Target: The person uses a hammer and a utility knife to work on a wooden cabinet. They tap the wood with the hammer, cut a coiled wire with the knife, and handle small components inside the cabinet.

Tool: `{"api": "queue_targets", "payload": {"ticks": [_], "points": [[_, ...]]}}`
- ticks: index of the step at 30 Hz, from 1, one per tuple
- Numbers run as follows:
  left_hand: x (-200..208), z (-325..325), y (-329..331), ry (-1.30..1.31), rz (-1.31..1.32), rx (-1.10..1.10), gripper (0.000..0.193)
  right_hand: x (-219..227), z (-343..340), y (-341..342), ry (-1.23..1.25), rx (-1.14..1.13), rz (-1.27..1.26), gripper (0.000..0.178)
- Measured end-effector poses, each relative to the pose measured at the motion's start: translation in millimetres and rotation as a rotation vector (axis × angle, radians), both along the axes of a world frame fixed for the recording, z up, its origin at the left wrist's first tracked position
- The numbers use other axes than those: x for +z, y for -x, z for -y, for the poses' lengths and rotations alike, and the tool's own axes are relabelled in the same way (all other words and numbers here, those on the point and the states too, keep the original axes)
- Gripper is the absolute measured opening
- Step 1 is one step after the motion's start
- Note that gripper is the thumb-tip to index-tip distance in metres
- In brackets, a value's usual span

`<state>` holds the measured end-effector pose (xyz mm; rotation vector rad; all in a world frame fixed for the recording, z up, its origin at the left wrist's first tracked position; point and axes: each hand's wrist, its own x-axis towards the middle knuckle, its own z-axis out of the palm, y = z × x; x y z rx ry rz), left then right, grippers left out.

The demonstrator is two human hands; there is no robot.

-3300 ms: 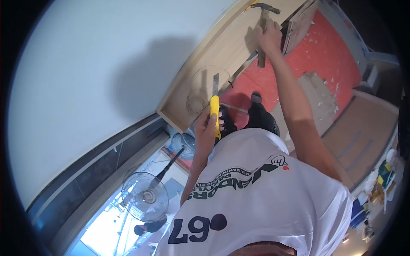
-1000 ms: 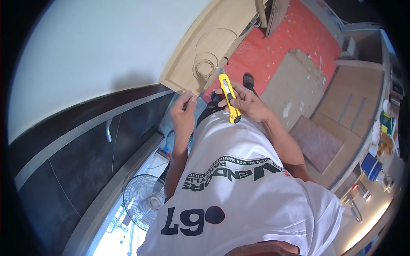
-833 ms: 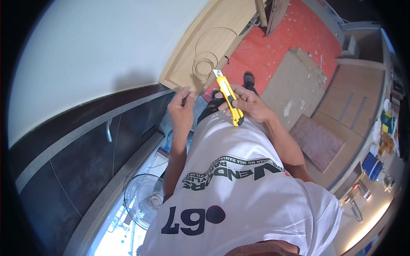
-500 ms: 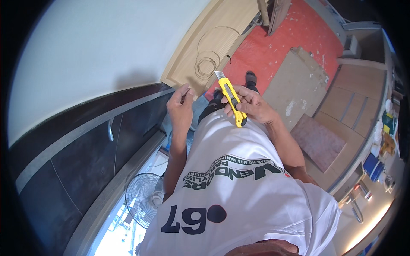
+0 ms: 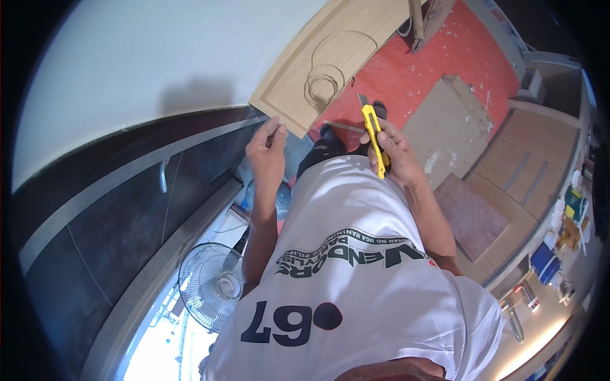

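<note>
In the head view, the right hand [image 5: 397,152] is closed around the yellow knife [image 5: 372,130], thumb along its side. The knife is held in front of the shirt [image 5: 362,247], tilted, its blade out and pointing away from the person. The left hand [image 5: 267,152] is up by the near end of the board [image 5: 283,92], thumb and fingertips close together; whether they pinch something thin, or touch the board, I cannot tell. The two hands are well apart.

The coil [image 5: 310,89] lies on the board, toward its near end and close to its right long edge, one wide loop spreading toward the far end. A wooden handle [image 5: 417,22] shows farther up, by that same edge.

As for progress, the knife looks ready, with its blade bared, yet it appears apart from coil and board. Most of the coil seems wound; whether any length has been cut off cannot be told.
</note>
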<state>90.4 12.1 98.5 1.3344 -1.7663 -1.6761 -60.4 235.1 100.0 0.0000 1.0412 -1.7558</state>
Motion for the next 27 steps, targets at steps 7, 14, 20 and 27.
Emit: {"api": "queue_targets", "payload": {"ticks": [7,14,20,27], "points": [[-12,-2,-3,0.067,0.028,-0.071,0.027,-7,5,-6,-0.166,0.048,-0.151,0.034],[-15,-2,0,0.058,-0.001,-0.087,0.027,-1,11,-8,-0.16,0.048,-0.175,0.03],[-16,-6,1,0.067,-0.001,-0.133,0.027,3,11,-6,-0.097,0.065,-0.134,0.038],[-18,-3,2,0.084,0.031,-0.151,0.026,8,13,-7,0.014,0.138,-0.134,0.051]]}}
